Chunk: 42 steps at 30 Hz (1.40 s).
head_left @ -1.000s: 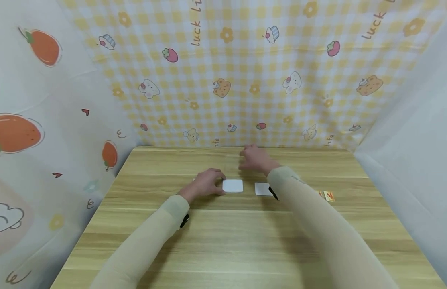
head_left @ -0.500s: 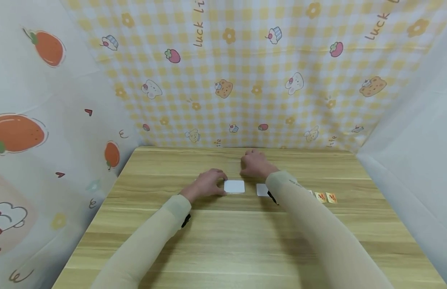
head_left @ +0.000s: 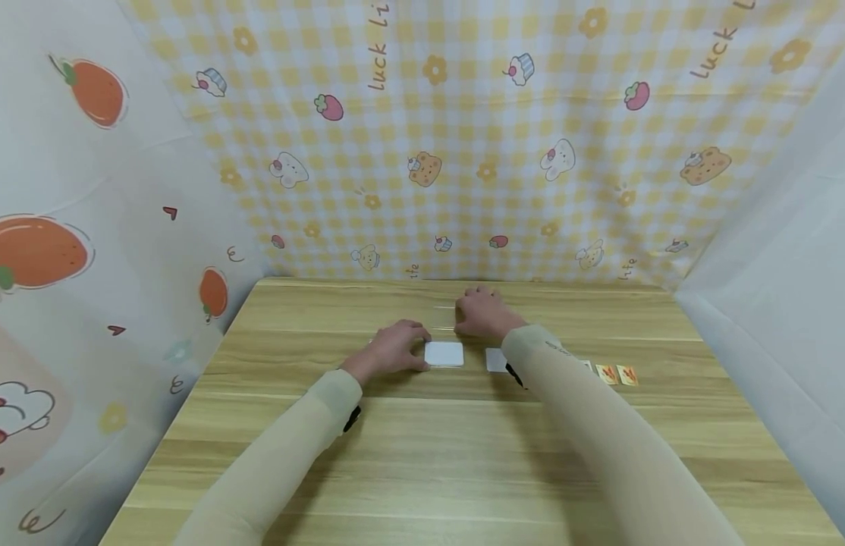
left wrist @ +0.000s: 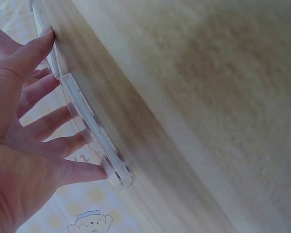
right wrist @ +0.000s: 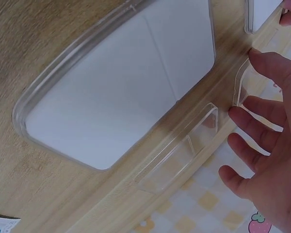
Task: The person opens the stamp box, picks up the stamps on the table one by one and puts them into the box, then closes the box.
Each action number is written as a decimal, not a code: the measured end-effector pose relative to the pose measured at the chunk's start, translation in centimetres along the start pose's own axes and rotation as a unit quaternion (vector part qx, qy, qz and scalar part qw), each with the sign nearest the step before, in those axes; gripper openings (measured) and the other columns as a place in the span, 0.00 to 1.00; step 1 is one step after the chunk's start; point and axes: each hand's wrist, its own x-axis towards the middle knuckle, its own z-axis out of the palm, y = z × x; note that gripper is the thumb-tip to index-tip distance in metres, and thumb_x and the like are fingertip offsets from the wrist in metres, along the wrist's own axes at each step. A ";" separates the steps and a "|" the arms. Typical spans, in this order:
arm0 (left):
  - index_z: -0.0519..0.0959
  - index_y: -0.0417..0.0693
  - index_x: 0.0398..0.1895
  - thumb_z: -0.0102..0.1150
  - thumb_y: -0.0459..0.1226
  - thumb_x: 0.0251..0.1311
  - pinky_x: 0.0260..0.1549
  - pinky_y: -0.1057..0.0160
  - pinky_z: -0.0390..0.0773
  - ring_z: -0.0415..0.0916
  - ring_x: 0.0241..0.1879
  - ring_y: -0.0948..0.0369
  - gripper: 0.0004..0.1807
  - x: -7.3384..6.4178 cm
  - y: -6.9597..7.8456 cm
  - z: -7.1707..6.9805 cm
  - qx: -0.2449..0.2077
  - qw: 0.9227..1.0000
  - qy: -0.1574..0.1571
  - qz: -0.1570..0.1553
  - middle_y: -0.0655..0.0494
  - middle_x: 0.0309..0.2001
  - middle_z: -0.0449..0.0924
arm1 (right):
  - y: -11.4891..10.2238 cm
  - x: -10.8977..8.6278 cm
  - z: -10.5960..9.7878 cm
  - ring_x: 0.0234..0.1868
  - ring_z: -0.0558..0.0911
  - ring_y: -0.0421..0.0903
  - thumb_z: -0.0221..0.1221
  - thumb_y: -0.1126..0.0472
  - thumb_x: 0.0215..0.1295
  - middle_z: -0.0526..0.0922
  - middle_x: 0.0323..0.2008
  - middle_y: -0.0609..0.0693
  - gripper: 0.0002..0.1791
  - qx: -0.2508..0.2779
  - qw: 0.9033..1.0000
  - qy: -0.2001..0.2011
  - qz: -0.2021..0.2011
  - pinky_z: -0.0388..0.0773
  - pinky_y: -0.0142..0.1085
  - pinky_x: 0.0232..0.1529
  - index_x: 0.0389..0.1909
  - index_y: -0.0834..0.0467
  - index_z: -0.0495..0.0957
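A clear plastic case with a white top lies flat at the table's middle. My left hand pinches its left side between thumb and fingertips. Farther back, my right hand pinches the right edge of an empty-looking clear plastic case; its thin edges show in the right wrist view, the clear case lying between thumb and index finger. A second white-filled case is partly hidden by my right sleeve. In the left wrist view another clear-edged case stretches along my lower fingers.
Several small orange-yellow cards lie in a row at the right, partly behind the right sleeve. Another clear plastic piece shows in the right wrist view. Patterned cloth hangs behind the wooden table.
My right hand has come down from behind the white-topped case to the table with the clear case. My left hand stays at its case. The head view has shifted slightly.
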 end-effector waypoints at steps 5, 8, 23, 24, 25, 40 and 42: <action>0.80 0.54 0.61 0.73 0.53 0.56 0.60 0.34 0.66 0.63 0.70 0.48 0.31 0.0 0.2 0.0 0.001 1.000 0.002 0.002 0.48 0.69 0.70 | 0.2 -0.1 0.2 0.60 0.70 0.60 0.65 0.45 0.65 0.77 0.54 0.56 0.25 0.003 1.000 0.002 -0.004 0.62 0.65 0.64 0.55 0.57 0.80; 0.80 0.54 0.61 0.73 0.53 0.56 0.60 0.34 0.66 0.63 0.70 0.48 0.31 0.0 0.3 0.1 0.002 1.000 0.002 0.005 0.48 0.69 0.70 | 0.4 -0.2 0.2 0.60 0.71 0.60 0.65 0.44 0.65 0.77 0.55 0.57 0.25 -0.001 1.000 0.001 -0.007 0.62 0.65 0.63 0.55 0.57 0.80; 0.79 0.54 0.61 0.74 0.54 0.55 0.59 0.28 0.62 0.62 0.71 0.48 0.32 0.1 0.3 -0.2 -0.008 1.000 0.001 0.004 0.49 0.69 0.70 | 0.3 -0.6 -1.5 0.61 0.72 0.60 0.66 0.46 0.61 0.76 0.58 0.57 0.30 -0.027 0.999 0.010 -0.013 0.66 0.63 0.62 0.61 0.57 0.78; 0.79 0.54 0.62 0.74 0.54 0.55 0.59 0.27 0.61 0.62 0.71 0.48 0.33 0.1 0.2 -0.3 -0.009 1.000 -0.001 0.006 0.49 0.69 0.70 | 0.3 -0.6 -1.8 0.62 0.71 0.61 0.67 0.46 0.60 0.76 0.59 0.58 0.31 -0.029 0.999 0.013 -0.015 0.66 0.63 0.61 0.62 0.57 0.77; 0.78 0.53 0.63 0.74 0.55 0.54 0.59 0.27 0.61 0.61 0.71 0.48 0.34 0.1 0.1 -0.3 -0.014 1.000 -0.003 0.008 0.50 0.69 0.69 | 0.2 -0.5 -2.1 0.62 0.71 0.61 0.67 0.47 0.61 0.75 0.60 0.58 0.32 -0.029 0.999 0.016 -0.016 0.66 0.63 0.61 0.63 0.57 0.76; 0.67 0.47 0.73 0.74 0.50 0.55 0.64 0.41 0.66 0.65 0.69 0.45 0.44 -2.0 -1.5 -3.9 -0.064 0.998 -0.007 -0.019 0.45 0.72 0.65 | -2.0 -1.4 -4.9 0.69 0.66 0.60 0.64 0.42 0.65 0.69 0.67 0.57 0.39 -0.032 0.998 0.018 -0.058 0.63 0.61 0.65 0.73 0.54 0.67; 0.67 0.46 0.73 0.73 0.50 0.56 0.64 0.41 0.65 0.64 0.69 0.45 0.43 -2.4 -1.9 -4.4 -0.058 0.998 -0.004 -0.019 0.45 0.72 0.65 | -2.4 -1.6 -5.2 0.68 0.66 0.59 0.65 0.42 0.65 0.69 0.67 0.56 0.40 -0.032 0.997 0.020 -0.066 0.64 0.60 0.65 0.74 0.53 0.66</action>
